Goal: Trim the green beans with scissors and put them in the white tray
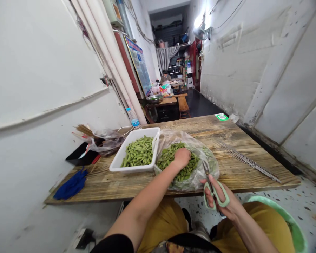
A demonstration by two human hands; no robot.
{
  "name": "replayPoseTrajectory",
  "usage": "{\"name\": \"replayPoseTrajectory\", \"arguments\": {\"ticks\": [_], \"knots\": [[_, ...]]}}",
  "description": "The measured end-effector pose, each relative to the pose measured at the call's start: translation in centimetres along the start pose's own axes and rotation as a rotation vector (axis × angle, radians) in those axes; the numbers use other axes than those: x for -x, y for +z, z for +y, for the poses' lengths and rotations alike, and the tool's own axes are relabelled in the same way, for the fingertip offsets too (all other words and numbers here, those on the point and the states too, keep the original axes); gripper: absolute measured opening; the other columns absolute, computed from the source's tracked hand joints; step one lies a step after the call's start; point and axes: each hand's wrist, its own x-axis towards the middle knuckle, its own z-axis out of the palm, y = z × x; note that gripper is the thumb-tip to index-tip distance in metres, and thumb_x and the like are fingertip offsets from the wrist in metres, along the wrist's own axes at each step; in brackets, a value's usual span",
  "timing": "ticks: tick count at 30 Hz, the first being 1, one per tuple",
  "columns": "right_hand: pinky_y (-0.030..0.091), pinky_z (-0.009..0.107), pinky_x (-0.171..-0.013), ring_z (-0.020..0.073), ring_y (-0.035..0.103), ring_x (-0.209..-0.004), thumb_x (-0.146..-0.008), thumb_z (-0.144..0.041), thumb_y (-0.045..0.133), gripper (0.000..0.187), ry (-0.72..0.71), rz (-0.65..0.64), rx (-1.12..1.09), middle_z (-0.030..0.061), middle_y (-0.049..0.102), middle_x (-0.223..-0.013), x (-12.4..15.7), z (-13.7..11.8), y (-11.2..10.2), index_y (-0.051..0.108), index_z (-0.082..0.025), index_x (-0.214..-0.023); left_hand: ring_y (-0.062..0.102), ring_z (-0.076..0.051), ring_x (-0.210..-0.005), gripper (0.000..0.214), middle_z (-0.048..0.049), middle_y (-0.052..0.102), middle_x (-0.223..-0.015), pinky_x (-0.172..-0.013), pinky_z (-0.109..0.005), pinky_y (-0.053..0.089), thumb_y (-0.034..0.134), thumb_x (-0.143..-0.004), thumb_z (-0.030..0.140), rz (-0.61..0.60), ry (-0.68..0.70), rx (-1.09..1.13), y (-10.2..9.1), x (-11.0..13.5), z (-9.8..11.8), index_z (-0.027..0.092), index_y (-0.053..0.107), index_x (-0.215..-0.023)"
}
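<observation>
My left hand is down in a clear plastic bag full of green edamame pods. Its fingers curl downward and their tips are hidden among the pods, so what they grip does not show. At the bag's near right edge, my right hand is shut on a pair of scissors with pale green handles, the blades pointing up and away from me. Left of the bag, touching it, a white plastic tub holds more edamame pods.
Metal skewers lie at right on the wooden table. To the left are a blue cloth, a black tray and a water bottle. A green bin stands by my right leg. A person sits far back.
</observation>
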Motion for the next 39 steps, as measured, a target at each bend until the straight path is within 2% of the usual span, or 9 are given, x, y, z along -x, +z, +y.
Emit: {"name": "replayPoseTrajectory", "arguments": {"ticks": [6, 9, 13, 18, 21, 26, 30, 33, 39], "knots": [[0.038, 0.020, -0.030, 0.0082, 0.043, -0.034, -0.074, -0.054, 0.063, 0.040, 0.003, -0.046, 0.107, -0.0056, 0.050, -0.050, 0.4, -0.5, 0.4, 0.055, -0.018, -0.088, 0.058, -0.017, -0.060, 0.006, -0.0030, 0.066, -0.059, -0.067, -0.026, 0.044, 0.072, -0.062, 0.026, -0.082, 0.069, -0.096, -1.7, 0.6, -1.4, 0.020, 0.073, -0.063], [0.039, 0.020, -0.031, 0.0080, 0.043, -0.034, -0.074, -0.054, 0.063, 0.039, -0.018, -0.025, 0.077, -0.0062, 0.049, -0.050, 0.1, -0.8, 0.4, 0.056, -0.019, -0.089, 0.062, -0.018, -0.071, 0.012, -0.0032, 0.070, -0.072, -0.073, -0.025, 0.044, 0.066, -0.066, 0.018, -0.062, 0.152, -0.129, -2.0, 0.2, -1.5, 0.023, 0.075, -0.074], [0.040, 0.020, -0.031, 0.0079, 0.043, -0.036, -0.074, -0.055, 0.062, 0.040, -0.032, -0.020, 0.077, -0.0060, 0.049, -0.051, 0.4, -1.1, 0.2, 0.056, -0.019, -0.091, 0.061, -0.023, -0.094, 0.026, -0.0090, 0.071, -0.093, -0.087, -0.029, 0.041, 0.056, -0.072, 0.011, 0.006, 0.180, -0.221, -1.0, -1.6, -0.5, 0.022, 0.075, -0.087], [0.038, 0.019, -0.030, 0.0074, 0.042, -0.035, -0.072, -0.054, 0.065, 0.042, -0.015, -0.005, 0.103, -0.0062, 0.049, -0.051, 1.2, -1.1, 0.4, 0.055, -0.018, -0.092, 0.061, -0.028, -0.094, 0.016, -0.0160, 0.070, -0.088, -0.085, -0.031, 0.042, 0.060, -0.068, 0.010, -0.061, 0.209, -0.246, 0.5, -3.9, 1.0, 0.015, 0.074, -0.073], [0.038, 0.019, -0.029, 0.0074, 0.042, -0.034, -0.072, -0.055, 0.064, 0.043, -0.027, -0.003, 0.121, -0.0067, 0.049, -0.050, 1.4, -1.0, 0.3, 0.055, -0.018, -0.092, 0.061, -0.025, -0.092, 0.012, -0.0124, 0.070, -0.088, -0.083, -0.028, 0.042, 0.065, -0.064, 0.012, -0.084, 0.245, -0.242, 0.1, -4.0, 1.1, 0.017, 0.073, -0.071], [0.038, 0.018, -0.028, 0.0068, 0.042, -0.033, -0.070, -0.058, 0.063, 0.044, -0.048, -0.016, 0.268, -0.0083, 0.048, -0.050, 1.3, -0.3, 0.7, 0.053, -0.020, -0.090, 0.059, -0.017, -0.077, 0.014, -0.0050, 0.068, -0.079, -0.074, -0.024, 0.043, 0.063, -0.066, 0.020, -0.049, 0.336, -0.050, -2.1, -1.8, -1.1, 0.016, 0.071, -0.077], [0.036, 0.016, -0.028, 0.0057, 0.041, -0.034, -0.066, -0.058, 0.065, 0.050, -0.081, -0.083, 0.441, -0.0105, 0.045, -0.049, 1.1, 0.2, 2.2, 0.052, -0.020, -0.096, 0.053, -0.012, -0.059, 0.020, -0.0010, 0.063, -0.064, -0.061, -0.023, 0.041, 0.066, -0.065, 0.031, 0.084, 0.122, 0.299, -3.4, 0.5, -3.8, 0.012, 0.067, -0.071], [0.036, 0.015, -0.030, 0.0057, 0.041, -0.035, -0.067, -0.057, 0.064, 0.050, -0.044, -0.169, 0.501, -0.0109, 0.044, -0.049, 0.5, 0.4, 3.5, 0.051, -0.020, -0.097, 0.052, -0.011, -0.056, 0.020, -0.0004, 0.061, -0.061, -0.059, -0.023, 0.040, 0.069, -0.063, 0.029, 0.162, -0.013, 0.435, -3.9, 2.0, -5.4, 0.011, 0.066, -0.071], [0.037, 0.016, -0.037, 0.0066, 0.046, -0.045, -0.076, -0.055, 0.058, 0.039, -0.126, -0.241, 0.505, -0.0068, 0.050, -0.060, -1.8, 0.7, 4.6, 0.053, -0.020, -0.091, 0.057, -0.014, -0.065, 0.020, -0.0039, 0.067, -0.072, -0.068, -0.025, 0.043, 0.066, -0.068, 0.027, 0.209, -0.035, 0.563, -5.3, 4.9, -6.2, 0.012, 0.069, -0.080]]}}
